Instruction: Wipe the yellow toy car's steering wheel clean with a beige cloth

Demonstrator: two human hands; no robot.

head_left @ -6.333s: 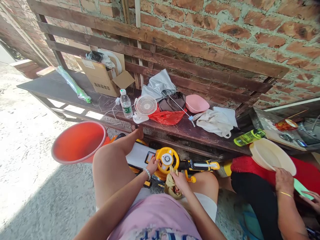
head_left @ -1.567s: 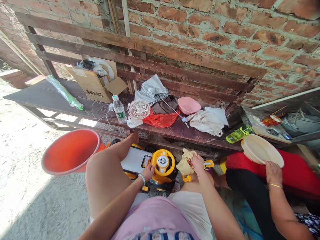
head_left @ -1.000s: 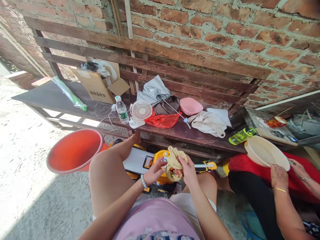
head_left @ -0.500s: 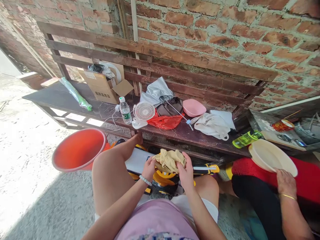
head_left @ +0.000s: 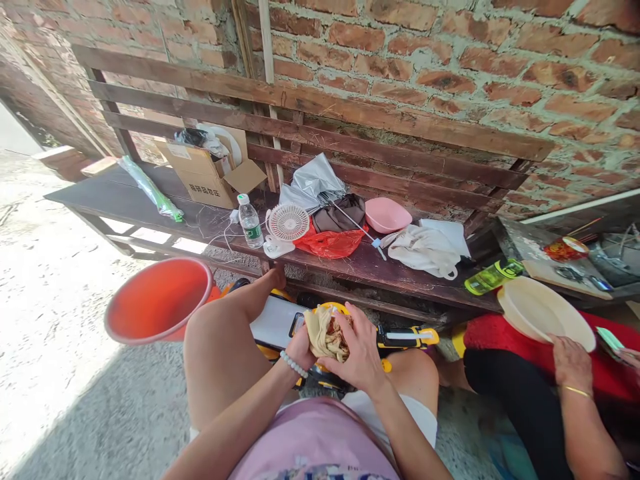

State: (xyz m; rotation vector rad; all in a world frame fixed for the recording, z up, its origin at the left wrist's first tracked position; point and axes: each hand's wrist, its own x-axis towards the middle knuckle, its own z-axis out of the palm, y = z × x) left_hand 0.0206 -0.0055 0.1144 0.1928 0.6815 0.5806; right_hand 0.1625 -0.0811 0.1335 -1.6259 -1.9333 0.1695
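Cloth (head_left: 324,335) bunched, gripped between both hands (head_left: 350,353) above yellow toy car (head_left: 400,335)

place: home yard | brick wall (head_left: 450,40) | cluttered wooden bench (head_left: 360,267) | concrete ground (head_left: 65,373)

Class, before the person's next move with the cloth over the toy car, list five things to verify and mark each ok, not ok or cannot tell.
1. Both hands on the cloth: ok; left hand and right hand hold it bunched between them.
2. Firmness of the grip: cannot tell.
3. Cloth above the yellow toy car: ok; whether it touches the steering wheel, cannot tell.
4. Cloth clean: not ok; reddish-brown marks show in its folds.
5. Neighbour's hand apart from the cloth: ok; it rests on a cream basin to the right.
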